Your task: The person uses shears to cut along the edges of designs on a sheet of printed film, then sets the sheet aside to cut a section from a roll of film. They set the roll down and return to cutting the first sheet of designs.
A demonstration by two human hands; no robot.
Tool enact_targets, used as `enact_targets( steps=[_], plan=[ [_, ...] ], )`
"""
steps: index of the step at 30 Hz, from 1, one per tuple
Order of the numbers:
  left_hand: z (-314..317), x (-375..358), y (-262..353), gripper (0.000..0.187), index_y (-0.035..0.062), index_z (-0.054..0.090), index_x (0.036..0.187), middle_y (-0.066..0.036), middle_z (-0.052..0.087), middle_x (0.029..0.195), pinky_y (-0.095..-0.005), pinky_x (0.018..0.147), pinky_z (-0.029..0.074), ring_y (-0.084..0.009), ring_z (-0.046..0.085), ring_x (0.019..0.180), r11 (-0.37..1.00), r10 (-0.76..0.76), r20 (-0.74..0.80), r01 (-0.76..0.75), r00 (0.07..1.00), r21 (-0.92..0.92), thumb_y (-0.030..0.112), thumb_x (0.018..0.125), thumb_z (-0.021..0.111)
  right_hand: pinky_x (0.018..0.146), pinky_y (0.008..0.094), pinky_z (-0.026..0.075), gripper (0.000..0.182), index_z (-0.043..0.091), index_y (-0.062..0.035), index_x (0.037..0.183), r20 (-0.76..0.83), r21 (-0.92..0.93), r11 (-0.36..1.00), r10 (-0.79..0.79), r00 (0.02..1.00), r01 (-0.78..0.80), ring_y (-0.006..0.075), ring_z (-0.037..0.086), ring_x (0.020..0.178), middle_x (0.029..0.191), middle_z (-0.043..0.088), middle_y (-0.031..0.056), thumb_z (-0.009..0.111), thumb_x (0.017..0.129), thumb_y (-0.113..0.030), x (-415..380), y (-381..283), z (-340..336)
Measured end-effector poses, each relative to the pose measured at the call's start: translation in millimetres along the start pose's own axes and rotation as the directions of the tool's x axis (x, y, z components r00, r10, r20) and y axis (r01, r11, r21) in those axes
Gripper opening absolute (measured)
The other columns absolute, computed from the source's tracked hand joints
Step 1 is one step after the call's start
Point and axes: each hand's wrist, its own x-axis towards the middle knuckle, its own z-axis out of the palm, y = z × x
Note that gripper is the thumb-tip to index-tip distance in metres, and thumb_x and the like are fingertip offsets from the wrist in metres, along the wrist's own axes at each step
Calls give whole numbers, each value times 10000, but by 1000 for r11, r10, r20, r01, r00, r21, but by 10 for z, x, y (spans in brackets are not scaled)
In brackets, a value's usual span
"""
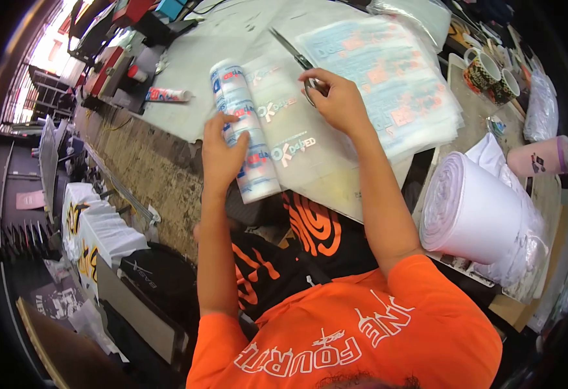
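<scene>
My left hand [221,154] presses on a roll of printed transfer film [258,172], thumb and fingers bent over its near side. The roll lies lengthwise on the white-covered table. From it a clear strip with "OK" lettering [290,150] spreads to the right, flat on the cover. My right hand [341,107] is closed around the handles of a pair of scissors [292,50]. Their blades point away to the upper left, above the table. Beside the right hand lies a stack of printed film sheets [388,84], blue and orange.
To the right stands a thick white roll [469,207], near two patterned mugs [482,68] and a pink roll [537,157]. A small printed tube-like roll [167,95] lies at the left of the cover [193,48]. Red-and-black machines [106,68] stand at the upper left.
</scene>
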Motion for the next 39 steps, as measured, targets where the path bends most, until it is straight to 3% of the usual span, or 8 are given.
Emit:
enact_targets(
  steps=[1,2,8,13,16,21,23,39],
  plan=[
    [-17,4,63,446,65,607,1153,-191,579,1246,-484,1049,462,-434,535,1244,994,-106,-12,106,994,30,216,801,835,741,400,530,280,741,-138,1168,-47,-23,999,-34,998,33,295,662,735,833,701,150,663,903,-95,10,74,113],
    [16,-1,70,446,65,607,1153,-191,579,1246,-484,1049,462,-434,535,1244,993,-112,-23,112,993,29,216,801,835,741,400,530,280,741,-138,1168,-37,-24,999,-42,998,41,295,662,735,833,701,150,663,903,-95,12,107,162],
    [330,-43,-36,586,37,528,1176,-196,515,1218,-475,1035,452,-408,538,1173,993,83,-216,-61,973,105,232,763,897,803,370,543,251,719,-123,1166,10,-97,993,64,998,-62,249,711,846,867,715,139,671,923,-85,-5,61,197],
    [273,-53,-97,575,68,558,1199,-174,553,1238,-447,1043,452,-363,558,1173,997,44,-214,-30,976,66,255,779,902,727,299,543,260,732,-100,1134,139,101,993,52,989,-66,130,684,796,816,688,64,701,891,-12,0,145,319],
    [283,-68,-100,571,66,557,1198,-172,553,1235,-449,1043,452,-364,561,1173,999,6,-225,3,974,40,254,781,899,709,281,538,280,744,-97,1121,6,170,985,-15,1000,14,102,650,760,791,671,39,720,859,-1,-26,96,400],
    [291,-76,-80,567,62,557,1198,-176,555,1244,-451,1048,452,-360,559,1192,999,19,-228,-9,974,42,258,788,895,708,335,554,323,774,-116,1089,-43,82,997,16,999,-13,210,679,721,809,707,107,739,776,-45,-31,102,398],
    [284,-76,-29,572,48,547,1191,-180,536,1248,-465,1048,452,-391,554,1197,999,-43,-217,45,975,5,208,768,899,714,271,530,315,770,-112,1112,-17,153,988,-16,1000,18,106,625,747,779,644,17,730,820,0,-18,112,409],
    [275,-75,-140,538,49,573,1186,-169,570,1216,-435,1024,468,-316,584,1141,1000,-6,-236,9,972,9,262,817,902,702,263,517,290,775,-99,1094,-55,272,958,-82,995,94,77,606,728,772,670,9,772,809,-46,1,109,459]
  ],
)
